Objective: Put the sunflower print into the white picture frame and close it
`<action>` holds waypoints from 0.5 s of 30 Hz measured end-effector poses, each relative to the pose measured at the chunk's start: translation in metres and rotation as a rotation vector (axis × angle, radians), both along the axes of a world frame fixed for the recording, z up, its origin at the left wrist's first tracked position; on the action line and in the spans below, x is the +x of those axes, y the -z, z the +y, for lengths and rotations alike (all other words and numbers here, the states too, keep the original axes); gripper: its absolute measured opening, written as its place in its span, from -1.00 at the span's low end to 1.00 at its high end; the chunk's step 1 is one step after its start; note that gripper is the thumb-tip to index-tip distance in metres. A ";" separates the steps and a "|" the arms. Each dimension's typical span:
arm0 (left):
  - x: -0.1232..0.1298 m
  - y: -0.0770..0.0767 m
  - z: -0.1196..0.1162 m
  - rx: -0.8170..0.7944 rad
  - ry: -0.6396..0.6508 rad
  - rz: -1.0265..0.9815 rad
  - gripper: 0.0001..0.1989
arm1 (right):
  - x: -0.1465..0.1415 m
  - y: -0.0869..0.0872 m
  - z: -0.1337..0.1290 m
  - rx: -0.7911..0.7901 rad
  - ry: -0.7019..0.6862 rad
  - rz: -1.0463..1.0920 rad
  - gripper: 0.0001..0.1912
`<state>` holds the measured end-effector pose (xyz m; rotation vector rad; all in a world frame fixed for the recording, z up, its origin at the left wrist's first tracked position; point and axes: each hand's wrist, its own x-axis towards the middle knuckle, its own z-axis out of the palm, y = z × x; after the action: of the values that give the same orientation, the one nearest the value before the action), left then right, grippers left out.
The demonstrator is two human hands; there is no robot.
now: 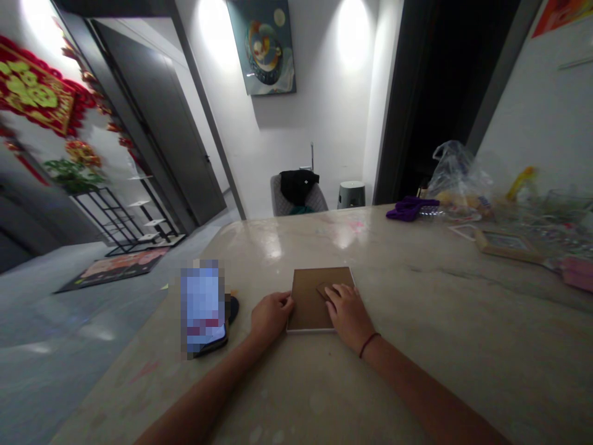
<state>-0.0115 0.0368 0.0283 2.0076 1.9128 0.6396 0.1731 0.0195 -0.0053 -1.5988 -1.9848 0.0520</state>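
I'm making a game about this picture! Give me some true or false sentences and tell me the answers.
The right hand rests on the brown back of a square picture frame. True.
The left hand is holding a phone. False: it is at the frame's left edge, and the blurred phone lies apart from it.
A red cord bracelet circles the right wrist. True.
The purple cloth is on the floor. False: the purple cloth lies on the table, near a plastic bag.

I'm looking at a square picture frame [309, 303] lying flat on the marble counter [463, 352], apparently face down. Its brown backing [303, 309] faces up, with a small tab [323, 290] near the middle.
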 end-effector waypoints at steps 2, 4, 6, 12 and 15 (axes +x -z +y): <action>-0.001 0.000 0.000 0.004 -0.021 -0.052 -0.72 | 0.000 0.002 0.000 0.007 -0.008 0.013 -0.66; -0.003 0.001 0.001 -0.013 -0.041 -0.129 -0.73 | 0.001 0.003 0.001 0.013 -0.012 0.028 -0.66; -0.004 0.001 0.002 -0.058 -0.051 -0.249 -0.73 | 0.001 0.005 0.001 0.020 -0.018 0.042 -0.65; -0.005 0.003 0.008 -0.193 -0.011 -0.835 -0.67 | 0.001 0.005 0.002 0.031 -0.045 0.063 -0.66; -0.006 0.003 0.010 -0.265 -0.063 -0.997 -0.50 | 0.001 0.004 0.002 0.022 -0.055 0.072 -0.66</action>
<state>-0.0177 0.0465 0.0254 1.1045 1.3311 1.0663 0.1744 0.0211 -0.0089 -1.5078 -1.9669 0.1079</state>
